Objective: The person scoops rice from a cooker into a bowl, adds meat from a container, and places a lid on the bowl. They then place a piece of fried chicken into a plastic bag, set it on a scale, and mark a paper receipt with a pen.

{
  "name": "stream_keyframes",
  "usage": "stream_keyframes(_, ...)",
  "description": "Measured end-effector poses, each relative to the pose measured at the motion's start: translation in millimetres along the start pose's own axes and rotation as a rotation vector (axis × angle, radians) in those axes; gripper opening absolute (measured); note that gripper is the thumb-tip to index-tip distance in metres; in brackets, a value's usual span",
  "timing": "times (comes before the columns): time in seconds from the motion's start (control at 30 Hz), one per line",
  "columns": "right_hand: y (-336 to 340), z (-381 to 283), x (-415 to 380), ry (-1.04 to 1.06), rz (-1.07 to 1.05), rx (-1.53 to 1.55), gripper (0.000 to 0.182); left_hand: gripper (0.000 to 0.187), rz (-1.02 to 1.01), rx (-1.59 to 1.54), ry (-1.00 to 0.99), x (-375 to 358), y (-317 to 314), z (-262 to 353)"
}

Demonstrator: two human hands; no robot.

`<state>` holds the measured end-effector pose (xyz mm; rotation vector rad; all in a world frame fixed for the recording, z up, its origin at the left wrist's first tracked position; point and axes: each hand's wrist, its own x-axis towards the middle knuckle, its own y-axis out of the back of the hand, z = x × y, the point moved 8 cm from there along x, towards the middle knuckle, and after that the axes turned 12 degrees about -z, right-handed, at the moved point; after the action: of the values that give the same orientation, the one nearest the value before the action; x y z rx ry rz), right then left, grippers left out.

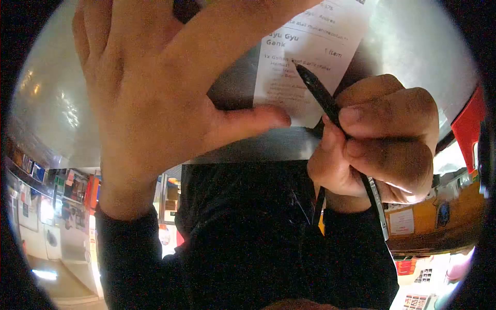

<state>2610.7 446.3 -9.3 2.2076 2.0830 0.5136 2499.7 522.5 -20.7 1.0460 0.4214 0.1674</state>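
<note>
On steel counter [243,88], left hand [155,88] flat on receipt [310,46].

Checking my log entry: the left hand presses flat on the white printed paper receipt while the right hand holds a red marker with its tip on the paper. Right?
Not quite. In the head view the right hand holds a black pen, not a red marker. The rest stands: its tip is on the white printed paper receipt, and the left hand presses flat on it.

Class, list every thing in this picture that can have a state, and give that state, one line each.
left hand: open, fingers spread, pressing flat on the receipt.
right hand: closed in a grip around the pen.
pen: held slanted, tip on the receipt.
receipt: flat on the metal surface, printed side up.
</note>
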Motion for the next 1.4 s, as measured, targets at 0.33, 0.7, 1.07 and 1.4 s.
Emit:
stream_keyframes(0.33,96.6,19.0,-19.1,0.066,0.016,-0.14,0.026,0.085,-0.044,-0.008,0.014,71.0,-4.5,51.4)
stream_keyframes(0.7,184.1,41.1,-48.2,0.085,0.237,-0.094,0.027,0.085,-0.072,-0.009,0.025,128.0,-14.8,88.5)
stream_keyframes(1.07,148.3,29.5,-39.1,0.133,-0.058,-0.05,0.027,0.085,-0.061,-0.016,0.024,117.5,-12.3,83.8)
stream_keyframes(1.4,89.5,13.2,-23.2,0.142,-0.048,-0.062,0.028,0.086,-0.037,-0.025,0.008,65.5,-4.5,48.5)
